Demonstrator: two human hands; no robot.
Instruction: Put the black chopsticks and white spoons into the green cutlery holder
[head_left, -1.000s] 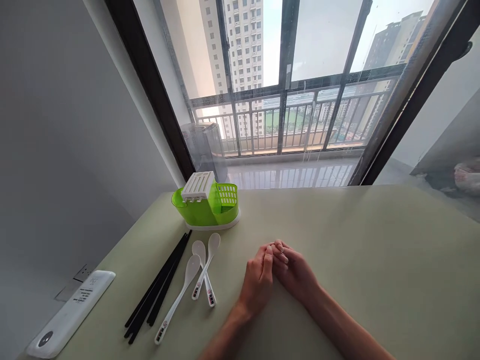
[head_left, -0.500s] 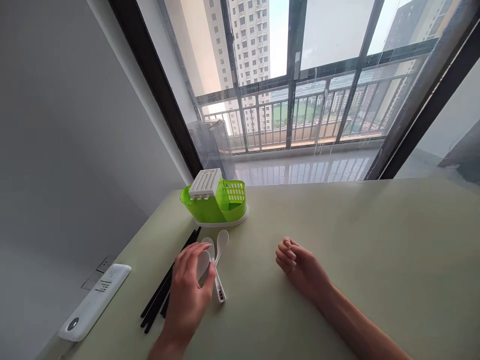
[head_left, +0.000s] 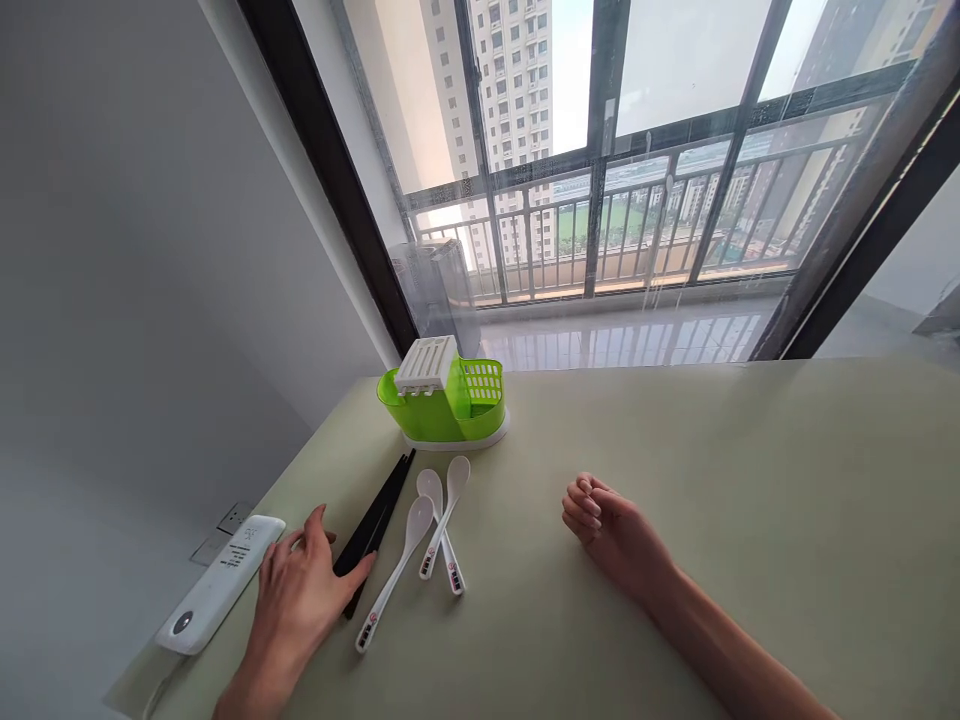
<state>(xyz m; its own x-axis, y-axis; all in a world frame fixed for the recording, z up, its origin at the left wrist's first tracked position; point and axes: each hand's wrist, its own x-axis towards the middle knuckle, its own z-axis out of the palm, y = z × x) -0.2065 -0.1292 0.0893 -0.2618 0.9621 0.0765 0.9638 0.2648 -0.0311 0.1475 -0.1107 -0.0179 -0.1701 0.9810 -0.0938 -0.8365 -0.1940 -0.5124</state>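
Note:
My left hand reaches over a bundle of black chopsticks, its thumb and fingers spread apart. The thumb overlaps the chopsticks' near part; whether it touches them I cannot tell. To the right lie three white spoons: one spoon lies nearest the chopsticks, while a second spoon crosses over a third spoon. Printed marks show on their handle ends. My right hand rests on the table with its fingers curled in, apart from everything else, and nothing shows in it.
A green cutlery holder with a white slotted top stands behind the spoons. At the left edge of the pale table lies a white power strip with a cable. A wall rises on the left, and a glass window stands behind.
My left hand has moved left from the spoons to the chopsticks and spread its fingers. The spoons now show whole. My right hand keeps its pose; the view has shifted slightly.

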